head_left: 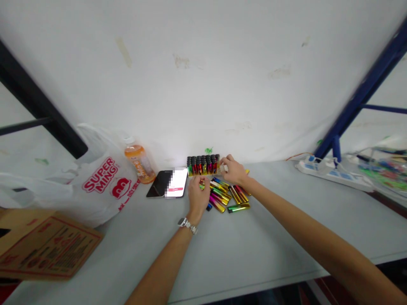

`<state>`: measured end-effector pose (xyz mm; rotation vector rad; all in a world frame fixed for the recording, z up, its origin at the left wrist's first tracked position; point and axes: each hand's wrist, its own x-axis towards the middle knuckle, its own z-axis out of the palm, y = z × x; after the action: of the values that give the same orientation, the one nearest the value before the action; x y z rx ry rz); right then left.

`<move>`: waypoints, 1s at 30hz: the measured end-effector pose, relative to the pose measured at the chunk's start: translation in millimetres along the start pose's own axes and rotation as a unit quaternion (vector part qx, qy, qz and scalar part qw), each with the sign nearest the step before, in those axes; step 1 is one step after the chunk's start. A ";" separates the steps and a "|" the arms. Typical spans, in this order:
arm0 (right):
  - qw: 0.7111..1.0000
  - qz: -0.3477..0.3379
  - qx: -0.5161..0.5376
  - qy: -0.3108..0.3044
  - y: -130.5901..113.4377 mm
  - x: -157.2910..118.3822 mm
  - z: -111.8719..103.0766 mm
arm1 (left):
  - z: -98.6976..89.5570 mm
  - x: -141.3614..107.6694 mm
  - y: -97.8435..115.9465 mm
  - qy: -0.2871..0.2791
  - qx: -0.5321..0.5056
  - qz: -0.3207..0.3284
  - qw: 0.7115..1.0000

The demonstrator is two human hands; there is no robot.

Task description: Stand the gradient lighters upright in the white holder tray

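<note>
Shiny multicoloured lighters [203,165] with black tops stand upright in tight rows against the wall. In front of them lies a pile of loose metallic lighters [221,195]. My left hand [199,195] is at the pile's left edge, fingers bent together around a small yellow-green lighter end, mostly hidden by the hand. At the right end of the upright rows is my right hand [235,170]. Its fingers are curled by a clear edge there; what they pinch is too small to make out. A green-and-gold lighter [239,207] lies apart at the front.
Left of the lighters lies an unfolded phone [159,184] with its screen partly lit. Beyond it stand an orange drink bottle [140,163], a white plastic bag [92,186] and a cardboard box [51,245]. A power strip [333,174] lies at the right, beside a blue post [359,93].
</note>
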<state>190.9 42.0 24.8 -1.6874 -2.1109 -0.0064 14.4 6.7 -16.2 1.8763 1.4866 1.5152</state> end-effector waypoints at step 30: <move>0.904 -0.050 0.422 -0.055 -14.6 -48.7 0.3 | 6.6 -5.2 10.0 -0.068 -0.185 0.000 0.980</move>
<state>185.1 -6.9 12.1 -1.0579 -1.8428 0.8606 25.8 0.4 -14.0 1.7176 1.0576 1.5061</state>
